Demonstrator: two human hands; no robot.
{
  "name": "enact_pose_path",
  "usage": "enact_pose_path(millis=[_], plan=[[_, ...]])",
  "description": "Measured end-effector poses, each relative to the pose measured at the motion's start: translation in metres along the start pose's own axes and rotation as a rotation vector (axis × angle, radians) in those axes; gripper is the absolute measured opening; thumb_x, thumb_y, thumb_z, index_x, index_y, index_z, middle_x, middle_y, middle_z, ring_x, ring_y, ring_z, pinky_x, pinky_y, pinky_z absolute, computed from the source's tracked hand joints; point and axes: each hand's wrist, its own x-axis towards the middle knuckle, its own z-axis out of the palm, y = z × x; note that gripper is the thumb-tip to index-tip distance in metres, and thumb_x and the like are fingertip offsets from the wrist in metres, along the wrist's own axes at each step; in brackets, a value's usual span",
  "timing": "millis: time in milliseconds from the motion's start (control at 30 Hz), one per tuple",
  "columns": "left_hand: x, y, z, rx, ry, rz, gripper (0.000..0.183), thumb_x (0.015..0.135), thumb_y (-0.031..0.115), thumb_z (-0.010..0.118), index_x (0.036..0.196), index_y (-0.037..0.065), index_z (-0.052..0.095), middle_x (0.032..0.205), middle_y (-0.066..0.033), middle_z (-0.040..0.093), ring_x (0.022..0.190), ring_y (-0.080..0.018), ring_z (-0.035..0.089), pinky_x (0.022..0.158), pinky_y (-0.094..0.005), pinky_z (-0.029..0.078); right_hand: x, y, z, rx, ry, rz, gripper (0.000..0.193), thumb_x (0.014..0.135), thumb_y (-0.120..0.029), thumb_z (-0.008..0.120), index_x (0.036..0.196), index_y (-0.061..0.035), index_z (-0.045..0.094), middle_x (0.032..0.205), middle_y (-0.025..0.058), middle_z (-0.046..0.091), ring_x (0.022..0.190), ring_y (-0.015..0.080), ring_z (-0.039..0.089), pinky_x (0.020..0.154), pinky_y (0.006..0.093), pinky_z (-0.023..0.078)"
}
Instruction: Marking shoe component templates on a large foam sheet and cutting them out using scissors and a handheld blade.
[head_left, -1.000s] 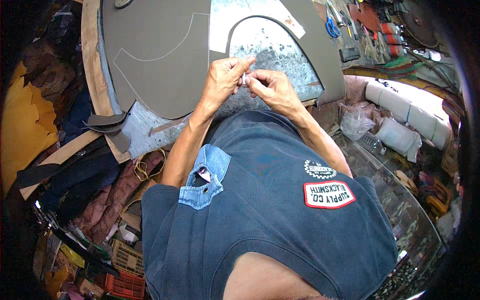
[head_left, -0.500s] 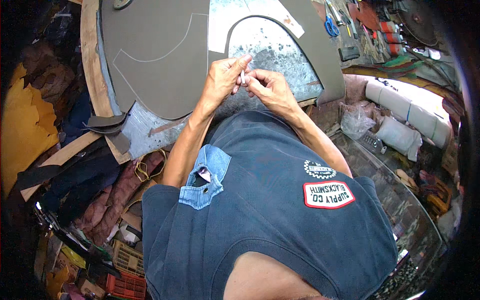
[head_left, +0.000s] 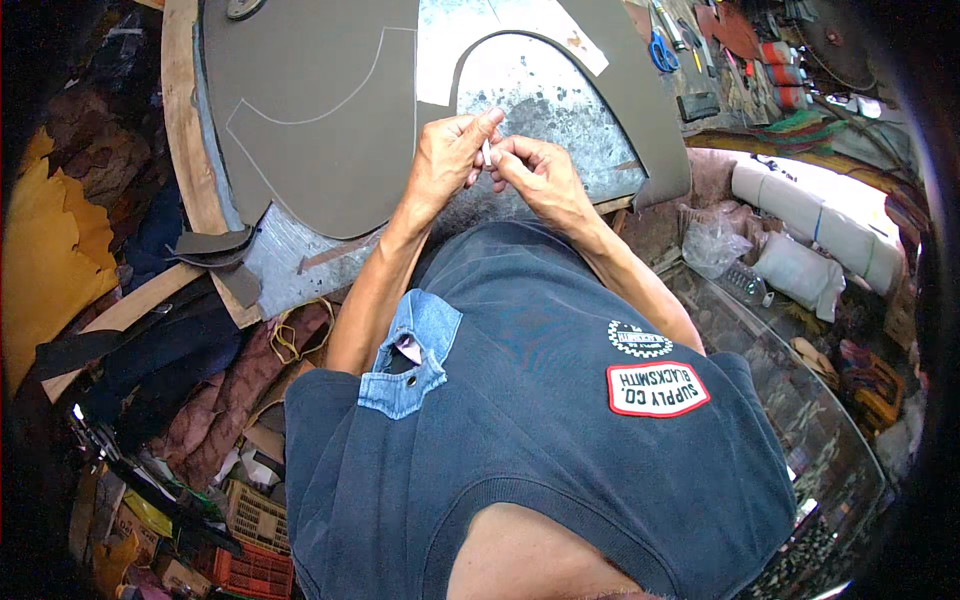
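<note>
- Left hand (head_left: 447, 155): thumb and fingers pinching a small, slim white stick (head_left: 487, 153).
- Right hand (head_left: 541, 178): thumb and fingers drawn together beside the stick's lower end; cannot tell whether they grip it.
- Stick: between the two hands, raised above the near part of the grey, mottled worktop (head_left: 550, 95).
- Under and beyond the left hand: large, flat dark grey-brown sheet (head_left: 310, 160), pale lines drawn on it, reaching toward the worktop's left edge; its rounded edge ends short of the near edge.
- Beyond the hands: flat white piece with a curved cut-out edge (head_left: 440, 50), lying on the sheet.
- Left edge: pale wooden strip (head_left: 190, 130) running along it.
- Near left corner: small, curled dark grey scraps (head_left: 215, 242), overlapping.
- Past the worktop's far right: scissors with blue handles (head_left: 661, 55) and a small black rectangular block (head_left: 698, 107), on a cluttered wooden bench (head_left: 722, 118).
</note>
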Motion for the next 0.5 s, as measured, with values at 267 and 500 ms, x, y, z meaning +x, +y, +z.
enact_pose_path(millis=[267, 500], plan=[[-0.0004, -0.0001, 0.0015, -0.013, 0.028, 0.014, 0.039, 0.093, 0.037, 0.062, 0.074, 0.003, 0.065, 0.051, 0.0019, 0.052, 0.041, -0.003, 0.044, 0.037, -0.0188, 0.031, -0.0018, -0.008, -0.0011, 0.034, -0.028, 0.035, 0.017, 0.094, -0.013, 0.056, 0.094, 0.0011, 0.066, 0.086, 0.0037, 0.063, 0.076, 0.0096, 0.058, 0.071, 0.0239, 0.048], [0.0003, -0.0062, 0.0009, 0.008, 0.001, 0.031, 0.039, 0.094, 0.038, 0.06, 0.078, 0.003, 0.065, 0.055, 0.0017, 0.053, 0.041, -0.0032, 0.044, 0.036, -0.0178, 0.032, -0.0033, -0.0043, 0.0047, 0.131, -0.001, -0.05, 0.016, 0.094, -0.013, 0.055, 0.095, -0.0001, 0.066, 0.086, 0.0033, 0.064, 0.076, 0.0096, 0.058, 0.071, 0.0239, 0.048]])
